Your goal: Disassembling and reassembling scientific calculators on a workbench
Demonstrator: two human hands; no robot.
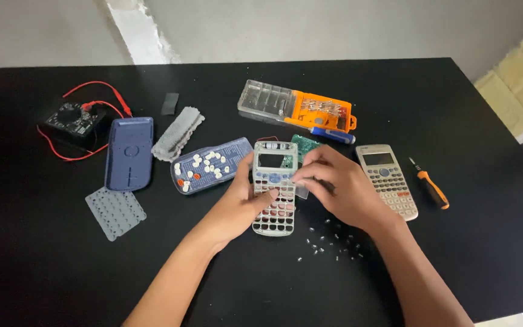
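Orange and clear plastic bit case point(298, 109) sits open at the back of the black table point(485, 254), the orange half packed with small metal bits and the clear half looking bare from here. A blue-handled driver point(332, 134) lies just against its front edge.

Closer in, a blue calculator cover point(212, 165) lies face up like a tray, with a scatter of loose white keys and a couple of orange ones in it.

Left hand point(241, 203) grips the grey calculator front shell point(275, 188) from its left edge, thumb laid across the empty key holes, fingers curled under (so closed on it, not spread). Right hand point(340, 184) comes over the shell's right side with fingertips pinched narrow on a small clear piece at the edge; can't tell what it is. A green circuit board point(302, 147) peeks out behind the shell.

Tiny screws point(333, 241) are scattered just under the right wrist. An intact beige calculator point(388, 180) lies right of the hands, with an orange-handled screwdriver point(431, 184) past it. Far left: blue back cover point(129, 152), grey rubber keypad mat point(115, 212), grey cloth point(178, 132), black multimeter point(71, 121) with red leads.
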